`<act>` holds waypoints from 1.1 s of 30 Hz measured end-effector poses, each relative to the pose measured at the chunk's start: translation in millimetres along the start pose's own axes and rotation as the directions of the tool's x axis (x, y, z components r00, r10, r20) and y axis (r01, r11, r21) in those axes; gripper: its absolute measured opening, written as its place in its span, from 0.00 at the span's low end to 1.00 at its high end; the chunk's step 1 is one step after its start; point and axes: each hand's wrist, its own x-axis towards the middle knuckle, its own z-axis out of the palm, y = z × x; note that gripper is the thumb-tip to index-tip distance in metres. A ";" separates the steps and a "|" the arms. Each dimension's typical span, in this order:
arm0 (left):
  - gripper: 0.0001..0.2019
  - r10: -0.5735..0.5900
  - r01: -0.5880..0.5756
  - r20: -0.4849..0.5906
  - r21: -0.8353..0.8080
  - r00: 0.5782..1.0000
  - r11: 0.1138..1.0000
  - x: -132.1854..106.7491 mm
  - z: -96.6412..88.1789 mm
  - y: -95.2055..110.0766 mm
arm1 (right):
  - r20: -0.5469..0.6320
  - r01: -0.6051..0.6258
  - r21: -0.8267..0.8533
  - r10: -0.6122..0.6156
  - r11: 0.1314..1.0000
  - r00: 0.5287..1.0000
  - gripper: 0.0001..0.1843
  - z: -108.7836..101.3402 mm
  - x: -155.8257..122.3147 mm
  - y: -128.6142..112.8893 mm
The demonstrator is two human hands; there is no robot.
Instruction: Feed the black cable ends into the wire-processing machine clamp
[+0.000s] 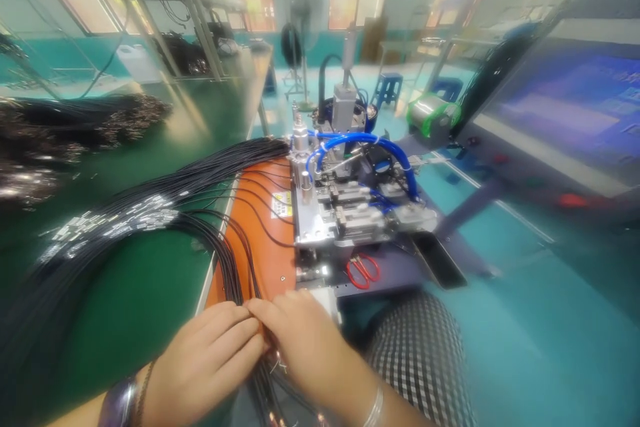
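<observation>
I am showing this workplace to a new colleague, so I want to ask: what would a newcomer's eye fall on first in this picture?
The blue tubing on the metal machine at the centre catches the eye first. Black cables fan across the green mat on the left, and the left hand and right hand are on them at the bottom edge.
</observation>
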 end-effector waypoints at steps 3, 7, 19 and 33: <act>0.06 -0.027 0.031 0.101 -0.037 0.995 0.999 -0.6 7.3 -3.0 | -0.128 -0.058 0.210 0.087 0.976 0.988 0.08 -6.1 1.6 8.0; 0.20 -0.010 0.019 0.302 -0.028 0.953 0.999 3.7 23.4 -6.4 | -0.233 -0.125 0.471 0.260 0.873 0.937 0.09 -24.9 -1.7 24.9; 0.13 0.093 -0.061 0.250 -0.135 0.964 0.989 3.6 15.7 -11.2 | -0.316 -0.167 0.657 0.469 0.735 0.825 0.08 -20.5 -21.5 51.2; 0.20 -0.040 0.038 -0.011 -0.174 0.999 0.984 53.0 60.1 -26.1 | -0.387 0.089 0.590 0.183 0.803 0.904 0.10 -25.4 -20.0 53.4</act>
